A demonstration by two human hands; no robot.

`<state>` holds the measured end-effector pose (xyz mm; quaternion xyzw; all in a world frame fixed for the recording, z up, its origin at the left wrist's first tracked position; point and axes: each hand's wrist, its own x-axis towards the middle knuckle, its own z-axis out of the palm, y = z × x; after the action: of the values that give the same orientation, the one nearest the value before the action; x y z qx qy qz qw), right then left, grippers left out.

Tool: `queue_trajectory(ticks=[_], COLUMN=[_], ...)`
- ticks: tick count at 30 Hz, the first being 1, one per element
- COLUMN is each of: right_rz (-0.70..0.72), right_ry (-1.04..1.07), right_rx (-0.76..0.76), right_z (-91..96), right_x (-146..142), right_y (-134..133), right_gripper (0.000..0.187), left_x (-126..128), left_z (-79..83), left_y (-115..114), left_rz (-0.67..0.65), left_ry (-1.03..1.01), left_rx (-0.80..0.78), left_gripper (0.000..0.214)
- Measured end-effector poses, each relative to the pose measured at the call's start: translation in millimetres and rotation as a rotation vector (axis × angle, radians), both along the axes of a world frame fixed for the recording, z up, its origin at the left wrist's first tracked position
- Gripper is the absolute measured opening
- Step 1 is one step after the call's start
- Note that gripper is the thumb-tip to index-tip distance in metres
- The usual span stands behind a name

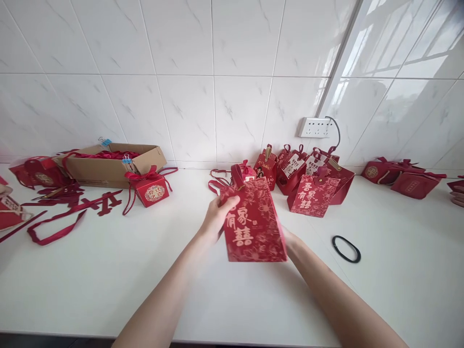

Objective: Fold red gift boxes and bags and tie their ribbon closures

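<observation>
I hold a flat red gift bag (253, 222) with gold characters and a flower pattern above the white counter (108, 280), in the middle of the view. My left hand (216, 216) grips its left edge near the top, fingers curled round it. My right hand (290, 240) is behind the bag's lower right corner and mostly hidden; it seems to hold that side. A red handle loop (237, 175) sticks up from the bag's top.
Several finished red gift bags (313, 193) stand by the wall behind. A cardboard box (108, 166) with red ribbons, a small red box (150, 191) and loose ribbons (58, 227) lie left. A black hair tie (346, 248) lies right. A socket strip (316, 127) hangs on the tiles.
</observation>
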<state>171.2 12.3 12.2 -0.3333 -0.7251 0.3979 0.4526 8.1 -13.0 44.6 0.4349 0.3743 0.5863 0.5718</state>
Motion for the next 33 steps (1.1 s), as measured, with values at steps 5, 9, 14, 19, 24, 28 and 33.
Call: queue_trajectory(ticks=[5, 9, 14, 19, 24, 28, 33], right_rz=[-0.109, -0.305, -0.337, -0.353, -0.291, -0.273, -0.247], right_ry=[0.386, 0.399, 0.072, -0.01, -0.021, -0.03, -0.038], right_rx=[-0.26, 0.178, 0.449, 0.564, 0.555, 0.535, 0.538], right_z=[-0.4, 8.9, 15.9, 16.5, 18.8, 19.3, 18.5], right_x=[1.5, 2.8, 2.5, 4.4, 3.3, 1.7, 1.5], right_y=[9.0, -0.7, -9.9, -6.5, -7.1, -8.9, -8.8], right_gripper=[0.039, 0.027, 0.007, 0.011, 0.013, 0.015, 0.017], left_x=[-7.6, -2.0, 3.9, 5.3, 7.4, 9.0, 8.1], left_z=[1.7, -2.1, -6.2, -10.6, -11.9, -11.4, -12.2], left_y=[2.5, -1.2, -4.2, -2.4, -3.2, -4.7, -3.3], left_rz=[0.274, 0.273, 0.146, 0.259, 0.273, 0.314, 0.313], left_ry=[0.288, 0.612, 0.712, 0.673, 0.646, 0.603, 0.585], left_rx=[0.181, 0.318, 0.385, 0.46, 0.441, 0.406, 0.355], left_gripper=[0.029, 0.025, 0.015, 0.029, 0.022, 0.019, 0.021])
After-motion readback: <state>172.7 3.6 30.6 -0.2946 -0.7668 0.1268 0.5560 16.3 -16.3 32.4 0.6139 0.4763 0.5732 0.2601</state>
